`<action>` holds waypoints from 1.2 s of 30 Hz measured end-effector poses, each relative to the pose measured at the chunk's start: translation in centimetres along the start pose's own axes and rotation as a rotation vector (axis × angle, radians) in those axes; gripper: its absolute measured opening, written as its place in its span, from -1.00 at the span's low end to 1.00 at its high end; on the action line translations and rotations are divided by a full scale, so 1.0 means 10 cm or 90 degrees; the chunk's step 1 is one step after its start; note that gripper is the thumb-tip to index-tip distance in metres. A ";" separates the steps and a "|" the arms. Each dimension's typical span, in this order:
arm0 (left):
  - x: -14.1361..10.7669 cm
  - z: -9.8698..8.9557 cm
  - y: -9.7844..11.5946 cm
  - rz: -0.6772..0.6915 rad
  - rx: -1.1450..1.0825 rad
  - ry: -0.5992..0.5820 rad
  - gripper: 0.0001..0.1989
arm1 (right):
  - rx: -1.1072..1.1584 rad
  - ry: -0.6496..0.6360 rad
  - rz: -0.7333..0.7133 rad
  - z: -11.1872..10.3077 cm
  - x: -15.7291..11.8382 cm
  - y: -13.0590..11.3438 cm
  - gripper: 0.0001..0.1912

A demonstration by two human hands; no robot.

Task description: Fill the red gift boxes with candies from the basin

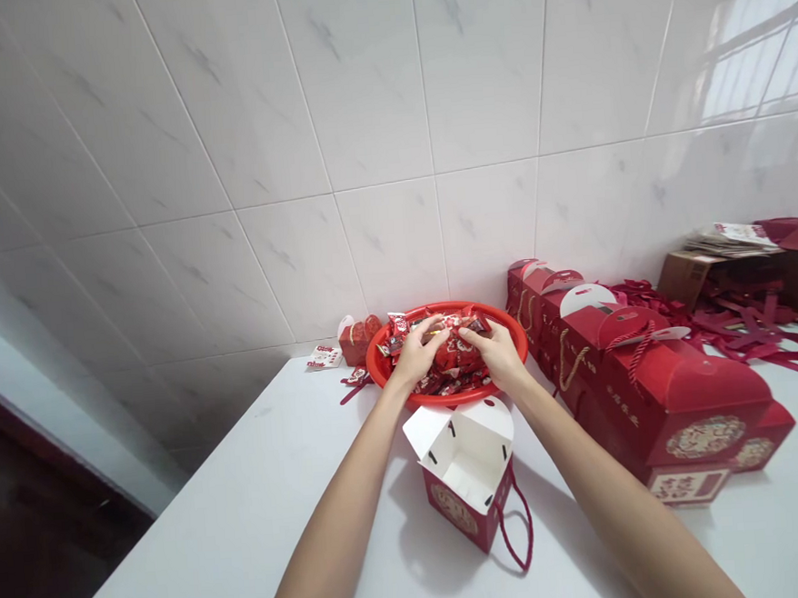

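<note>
Both hands are inside a red plastic basket [375, 373] heaped with small candies [454, 359] in shiny red wrappers. My left hand [417, 350], its thumb and fingers curled inward, grips a wrapped candy at the top of the heap. Opposite it, my right hand [498, 348] is also closed on wrapped candy, thumb toward the left hand; the fingertips are partly hidden among the wrappers. In front of the basket, between my forearms, stands a dark red gift box [460, 504] with its white flaps up and no contents visible. A cord handle [526, 545] hangs at its right side.
Rows of closed red gift boxes [679, 398] stand to the right. Behind them lie red ribbons [736, 330] and a brown carton [688, 274] with cards on top. A small red box [359, 340] and a card [325, 357] sit left of the basket, near the tiled wall [395, 235].
</note>
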State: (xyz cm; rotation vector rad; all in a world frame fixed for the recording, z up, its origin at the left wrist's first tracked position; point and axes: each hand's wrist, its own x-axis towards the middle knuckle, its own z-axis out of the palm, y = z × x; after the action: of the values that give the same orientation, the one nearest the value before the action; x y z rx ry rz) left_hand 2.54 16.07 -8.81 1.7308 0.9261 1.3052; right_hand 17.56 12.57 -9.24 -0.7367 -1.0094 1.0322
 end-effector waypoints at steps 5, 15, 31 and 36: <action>0.02 0.00 -0.13 -0.061 0.101 -0.084 -0.80 | -0.001 0.103 -0.042 -0.05 0.05 0.03 -0.70; -0.02 0.05 -0.21 -0.088 0.207 -0.169 -0.79 | 0.000 0.103 -0.046 -0.03 0.02 -0.01 -0.73; -0.05 -0.01 0.05 -0.013 -0.045 0.047 -0.62 | 0.063 0.069 0.001 -0.02 0.00 -0.03 -0.71; -0.05 -0.01 0.12 -0.008 -0.110 0.118 -0.59 | 0.054 -0.022 0.076 0.00 -0.05 -0.15 -0.68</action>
State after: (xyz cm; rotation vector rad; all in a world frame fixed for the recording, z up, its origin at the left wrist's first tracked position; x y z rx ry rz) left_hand 2.50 15.05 -7.92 1.4893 0.8952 1.5105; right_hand 18.00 11.56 -8.07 -0.7182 -0.9548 1.1880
